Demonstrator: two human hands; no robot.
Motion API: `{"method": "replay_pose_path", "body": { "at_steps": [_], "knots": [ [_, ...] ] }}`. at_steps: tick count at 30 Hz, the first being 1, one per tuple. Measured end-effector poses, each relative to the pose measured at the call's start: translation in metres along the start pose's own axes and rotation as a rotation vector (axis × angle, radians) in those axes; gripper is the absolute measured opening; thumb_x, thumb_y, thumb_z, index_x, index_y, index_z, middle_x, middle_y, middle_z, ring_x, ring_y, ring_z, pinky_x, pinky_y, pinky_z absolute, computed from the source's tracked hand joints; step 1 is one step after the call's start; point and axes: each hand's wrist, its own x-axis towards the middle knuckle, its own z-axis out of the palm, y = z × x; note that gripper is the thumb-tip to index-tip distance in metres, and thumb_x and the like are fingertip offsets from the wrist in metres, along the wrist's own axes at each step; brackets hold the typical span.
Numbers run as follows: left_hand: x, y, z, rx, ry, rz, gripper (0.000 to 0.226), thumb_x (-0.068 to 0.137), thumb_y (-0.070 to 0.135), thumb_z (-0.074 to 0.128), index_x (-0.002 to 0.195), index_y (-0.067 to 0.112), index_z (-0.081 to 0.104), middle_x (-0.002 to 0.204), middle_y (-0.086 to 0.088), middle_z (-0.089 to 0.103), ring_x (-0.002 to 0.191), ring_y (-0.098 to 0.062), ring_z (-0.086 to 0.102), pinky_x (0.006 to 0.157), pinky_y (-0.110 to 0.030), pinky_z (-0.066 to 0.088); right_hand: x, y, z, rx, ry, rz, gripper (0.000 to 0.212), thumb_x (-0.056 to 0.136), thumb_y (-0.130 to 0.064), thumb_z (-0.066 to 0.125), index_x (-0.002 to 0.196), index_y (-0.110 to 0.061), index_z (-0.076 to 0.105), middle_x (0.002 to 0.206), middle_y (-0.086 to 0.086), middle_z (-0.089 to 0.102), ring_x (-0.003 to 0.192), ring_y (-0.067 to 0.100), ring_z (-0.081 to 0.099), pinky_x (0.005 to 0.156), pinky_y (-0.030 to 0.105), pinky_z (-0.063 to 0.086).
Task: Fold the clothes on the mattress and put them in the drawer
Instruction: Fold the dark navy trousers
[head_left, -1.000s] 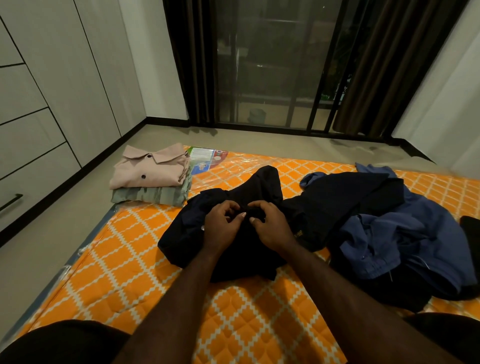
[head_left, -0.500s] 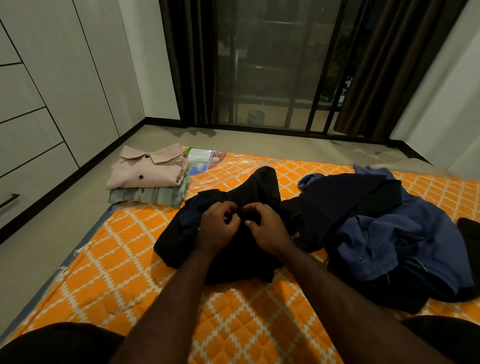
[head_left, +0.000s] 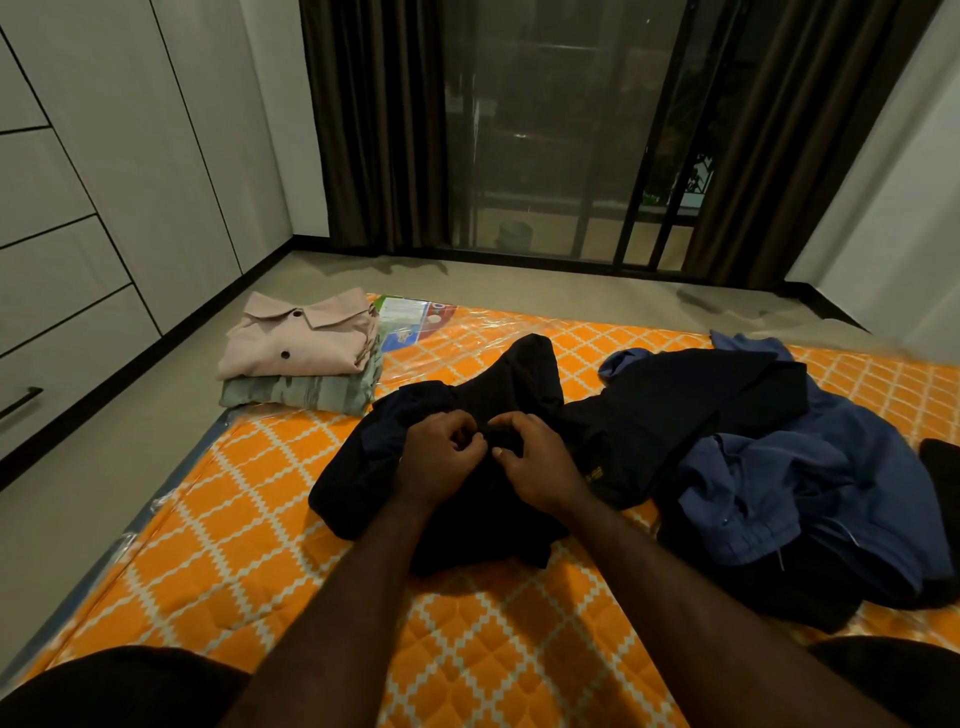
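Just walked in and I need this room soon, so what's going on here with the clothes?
A person at the orange mattress pinches a crumpled dark garment with left hand and right hand. A folded pink shirt sits on a folded green garment at the far left corner. A blue and dark heap lies unfolded on the right. The drawers look shut.

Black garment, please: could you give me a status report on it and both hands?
Left hand, right hand: fingers pinching black garment. Garment crumpled, unfolded, on mattress. Blue pile close at right.
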Motion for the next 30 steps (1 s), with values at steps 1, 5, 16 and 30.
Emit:
{"method": "replay_pose_path", "body": {
  "at_steps": [1, 5, 16, 30],
  "knots": [
    [0.0, 0.001, 0.001, 0.009, 0.008, -0.011, 0.016, 0.081, 0.033, 0.064, 0.081, 0.018, 0.069, 0.074, 0.004, 0.064, 0.065, -0.008, 0.061, 0.06, -0.032, 0.051, 0.0, 0.0, 0.0, -0.003, -0.008, -0.004, 0.037, 0.097, -0.015, 0.065, 0.133, -0.02, 0.061, 0.131, -0.002, 0.057, 0.122, 0.015, 0.057, 0.104, 0.035, 0.049],
    [0.001, 0.005, 0.002, 0.049, 0.055, -0.115, 0.009, 0.084, 0.021, 0.07, 0.077, 0.021, 0.065, 0.07, 0.009, 0.062, 0.065, -0.006, 0.059, 0.059, -0.028, 0.047, 0.0, -0.003, 0.001, -0.041, 0.001, -0.024, 0.038, 0.097, -0.014, 0.063, 0.134, -0.021, 0.06, 0.131, -0.001, 0.057, 0.122, 0.017, 0.057, 0.103, 0.035, 0.05],
    [0.01, 0.032, 0.006, -0.411, 0.102, -0.934, 0.02, 0.087, 0.009, 0.067, 0.068, 0.005, 0.061, 0.072, -0.016, 0.064, 0.065, -0.032, 0.061, 0.058, -0.034, 0.043, -0.008, -0.013, 0.001, -0.11, 0.099, -0.157, 0.036, 0.097, -0.008, 0.06, 0.132, -0.016, 0.064, 0.114, -0.003, 0.056, 0.102, 0.014, 0.059, 0.088, 0.031, 0.054],
    [0.005, 0.036, -0.011, -0.697, 0.016, -0.908, 0.02, 0.092, 0.0, 0.061, 0.075, 0.009, 0.064, 0.072, -0.011, 0.065, 0.067, -0.026, 0.062, 0.061, -0.033, 0.05, -0.013, -0.029, -0.017, -0.094, 0.068, -0.212, 0.039, 0.095, -0.006, 0.065, 0.131, -0.018, 0.066, 0.106, -0.008, 0.054, 0.099, 0.01, 0.058, 0.09, 0.03, 0.055]
  ]
}}
